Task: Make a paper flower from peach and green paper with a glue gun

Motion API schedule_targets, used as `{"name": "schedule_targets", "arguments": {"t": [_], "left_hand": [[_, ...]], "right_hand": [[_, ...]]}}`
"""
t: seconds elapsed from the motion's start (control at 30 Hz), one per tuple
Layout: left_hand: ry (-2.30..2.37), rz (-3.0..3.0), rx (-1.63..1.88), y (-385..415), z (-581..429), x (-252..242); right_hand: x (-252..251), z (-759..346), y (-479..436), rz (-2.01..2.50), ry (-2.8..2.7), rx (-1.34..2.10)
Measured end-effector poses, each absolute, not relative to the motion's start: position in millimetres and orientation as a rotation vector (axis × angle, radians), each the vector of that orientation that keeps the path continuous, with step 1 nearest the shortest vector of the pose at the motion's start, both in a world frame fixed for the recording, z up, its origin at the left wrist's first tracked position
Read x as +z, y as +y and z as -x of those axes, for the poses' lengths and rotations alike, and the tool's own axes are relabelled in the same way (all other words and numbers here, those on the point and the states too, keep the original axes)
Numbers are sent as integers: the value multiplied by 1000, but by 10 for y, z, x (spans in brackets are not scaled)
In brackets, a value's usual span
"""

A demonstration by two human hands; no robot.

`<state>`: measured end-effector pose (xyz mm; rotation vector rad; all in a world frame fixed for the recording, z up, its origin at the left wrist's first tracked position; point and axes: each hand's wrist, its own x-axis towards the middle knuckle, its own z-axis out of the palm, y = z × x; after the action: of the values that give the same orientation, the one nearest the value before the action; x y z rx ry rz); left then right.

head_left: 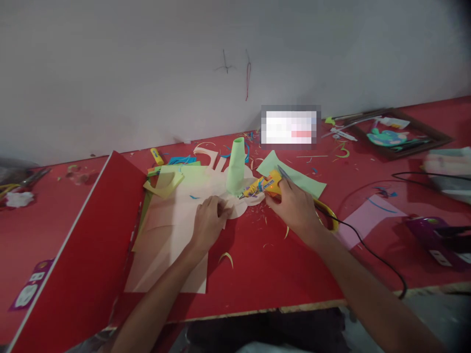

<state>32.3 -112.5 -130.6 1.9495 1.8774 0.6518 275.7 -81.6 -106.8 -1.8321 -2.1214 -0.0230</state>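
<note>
A yellow hot glue gun [271,183] is gripped in my right hand [296,206], its nozzle angled left and down beside the foot of a pale green paper tube [236,166]. The tube stands upright on a cream petal-shaped paper cut-out [238,210]. My left hand [210,218] has its fingers closed at the left edge of that cut-out; its fingertips are partly hidden. Bits of blue and purple cling to the gun's front. Behind my right hand, the grey tip of a pointed tool [284,172] shows near a green paper sheet [305,180].
Large cream sheets [169,255] lie under my left forearm. A red board [84,255] stands at the left. The gun's black cord [379,264] runs over the table's front edge. A pink sheet [368,223], a wooden frame [427,139] and paper scraps lie around.
</note>
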Motion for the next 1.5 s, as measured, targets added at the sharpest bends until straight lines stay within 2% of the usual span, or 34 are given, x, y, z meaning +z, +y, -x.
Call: {"name": "schedule_targets", "arguments": {"t": [0.3,0.53,0.93,1.27,1.5], "left_hand": [[1573,-1863,889,-1129,-182,-1313],[1509,-1946,919,-1156,-151,-1312],[1665,-2054,818,-1114,-131,-1338],[1845,-2111,709,-1092,-225,-1348],[1807,-2499,473,-1147,-250,-1320]], "right_hand": [[-1187,-2665,-779,1772,-2180,-38],[-1191,-2566,-792,1734,-2305,14],[-1151,-2587,-821,1738,-2418,9],[-1098,-2751,-827,1918,-2119,-147],[-1043,-2781,-818,1934,-2081,-131]]}}
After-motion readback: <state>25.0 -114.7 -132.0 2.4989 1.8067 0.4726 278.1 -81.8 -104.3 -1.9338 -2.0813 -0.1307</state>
